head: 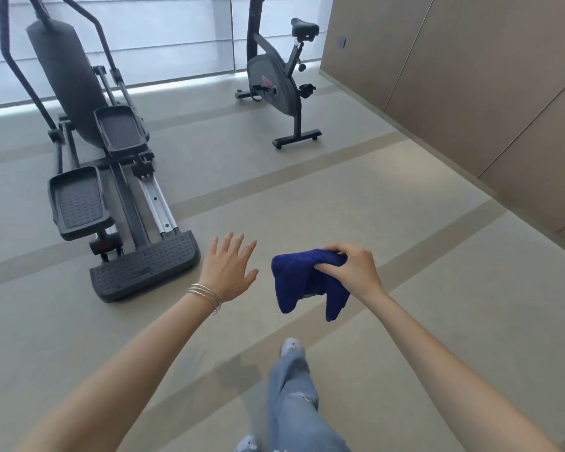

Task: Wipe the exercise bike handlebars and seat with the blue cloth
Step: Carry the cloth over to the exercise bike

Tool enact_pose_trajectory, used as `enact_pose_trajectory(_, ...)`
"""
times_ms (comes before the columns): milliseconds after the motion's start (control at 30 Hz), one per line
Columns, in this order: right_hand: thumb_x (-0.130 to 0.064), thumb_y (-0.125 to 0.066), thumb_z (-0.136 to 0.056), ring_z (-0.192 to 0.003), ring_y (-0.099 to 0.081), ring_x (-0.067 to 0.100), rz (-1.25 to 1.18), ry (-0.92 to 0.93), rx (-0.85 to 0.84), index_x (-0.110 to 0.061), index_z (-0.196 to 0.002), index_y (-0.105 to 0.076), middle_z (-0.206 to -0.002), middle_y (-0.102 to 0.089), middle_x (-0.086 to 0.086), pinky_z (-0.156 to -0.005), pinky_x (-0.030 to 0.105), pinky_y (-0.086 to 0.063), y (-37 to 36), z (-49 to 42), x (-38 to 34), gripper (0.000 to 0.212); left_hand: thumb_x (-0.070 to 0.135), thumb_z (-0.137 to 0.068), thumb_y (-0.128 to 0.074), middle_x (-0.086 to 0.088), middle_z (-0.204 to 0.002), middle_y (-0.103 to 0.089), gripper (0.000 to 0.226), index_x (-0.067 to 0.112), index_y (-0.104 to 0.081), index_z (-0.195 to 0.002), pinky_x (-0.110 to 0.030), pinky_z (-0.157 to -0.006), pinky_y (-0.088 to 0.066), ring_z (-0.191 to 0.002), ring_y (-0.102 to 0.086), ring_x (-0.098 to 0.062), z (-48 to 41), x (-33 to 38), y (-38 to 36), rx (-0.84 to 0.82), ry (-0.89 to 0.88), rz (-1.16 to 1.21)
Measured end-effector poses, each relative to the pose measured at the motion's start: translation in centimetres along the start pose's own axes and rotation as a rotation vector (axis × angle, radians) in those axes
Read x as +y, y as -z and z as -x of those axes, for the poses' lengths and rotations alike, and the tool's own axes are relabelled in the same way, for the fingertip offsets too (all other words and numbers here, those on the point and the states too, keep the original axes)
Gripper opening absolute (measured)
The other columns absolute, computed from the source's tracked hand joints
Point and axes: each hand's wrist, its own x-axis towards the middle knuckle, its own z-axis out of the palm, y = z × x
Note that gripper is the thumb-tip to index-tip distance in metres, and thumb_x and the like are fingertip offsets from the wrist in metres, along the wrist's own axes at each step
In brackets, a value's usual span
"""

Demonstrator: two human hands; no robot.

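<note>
A black exercise bike (276, 83) stands at the far side of the room, near the window. Its black seat (304, 27) shows at the top; its handlebars are cut off by the upper edge of the view. My right hand (353, 267) grips a folded blue cloth (307, 285), which hangs down in front of me, well short of the bike. My left hand (227, 267) is held out beside the cloth with fingers spread, holding nothing.
A large black elliptical trainer (111, 177) fills the left, its rear foot plate (144, 265) close to my left hand. Brown cabinet panels (470, 76) line the right wall. Beige striped floor (307, 184) lies between me and the bike. My legs in jeans (294, 402) show below.
</note>
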Motion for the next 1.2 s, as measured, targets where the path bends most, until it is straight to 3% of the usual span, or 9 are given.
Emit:
enact_pose_trajectory(267, -0.024, -0.073, -0.072, -0.080, -0.066, 0.002, -0.019, 0.030, -0.053, -0.034, -0.081, -0.069, -0.080, -0.071, -0.016, -0.074, 0.028, -0.055, 1.7, -16.6, 1.2, 0.014, 0.051, -0.093, -0.033, -0.011, -0.156, -0.020, 0.065, 0.021, -0.015, -0.148, -0.050, -0.118, -0.010, -0.146, -0.010, -0.031, -14.7, -3.7, 1.0, 0.050, 0.063, -0.028)
enact_pose_trajectory(567, -0.024, -0.072, -0.072, -0.079, -0.064, 0.002, 0.006, 0.060, -0.094, -0.029, -0.083, -0.069, -0.079, -0.068, -0.017, -0.071, 0.025, -0.053, 3.7, -32.0, 2.3, 0.013, 0.046, -0.094, -0.034, -0.009, -0.159, -0.011, 0.066, 0.022, -0.007, -0.149, -0.049, -0.119, -0.007, -0.146, -0.005, -0.029, -27.5, -5.4, 0.2, -0.022, 0.209, -0.013)
enact_pose_trajectory(700, -0.025, -0.071, -0.071, -0.078, -0.064, -0.003, -0.008, 0.041, -0.127, -0.043, -0.075, -0.064, -0.077, -0.069, -0.020, -0.067, 0.018, -0.050, 3.7, -36.2, 3.6, 0.020, 0.045, -0.094, -0.034, -0.009, -0.159, -0.009, 0.066, 0.022, -0.005, -0.149, -0.049, -0.119, -0.007, -0.147, -0.004, -0.029, -31.8, -6.1, -1.1, -0.070, 0.235, -0.001)
enact_pose_trajectory(833, -0.025, -0.074, -0.070, -0.075, -0.065, -0.004, -0.060, -0.006, -0.114, -0.042, -0.073, -0.067, -0.075, -0.071, -0.020, -0.067, 0.014, -0.049, 3.4, -41.4, 4.8, 0.018, 0.044, -0.094, -0.034, -0.009, -0.159, -0.008, 0.066, 0.022, -0.005, -0.149, -0.049, -0.119, -0.007, -0.147, -0.005, -0.028, -37.2, -7.6, -1.6, -0.094, 0.206, 0.010)
enact_pose_trajectory(1100, -0.024, -0.075, -0.069, -0.074, -0.065, -0.006, -0.088, -0.004, -0.037, -0.044, -0.072, -0.066, -0.072, -0.070, -0.025, -0.062, 0.006, -0.047, 3.8, -57.3, 2.4, 0.022, 0.044, -0.094, -0.035, -0.009, -0.159, -0.010, 0.066, 0.022, -0.007, -0.149, -0.048, -0.119, -0.008, -0.147, -0.006, -0.029, -53.7, -13.6, 1.3, 0.012, 0.148, 0.028)
enact_pose_trajectory(1200, -0.026, -0.075, -0.071, -0.076, -0.064, -0.005, -0.074, 0.016, -0.016, -0.038, -0.080, -0.068, -0.075, -0.070, -0.021, -0.063, 0.007, -0.047, 4.0, -63.5, 0.9, 0.017, 0.043, -0.093, -0.038, -0.009, -0.159, -0.011, 0.067, 0.023, -0.008, -0.149, -0.049, -0.119, -0.009, -0.146, -0.007, -0.028, -59.6, -15.5, 2.7, 0.057, 0.120, 0.042)
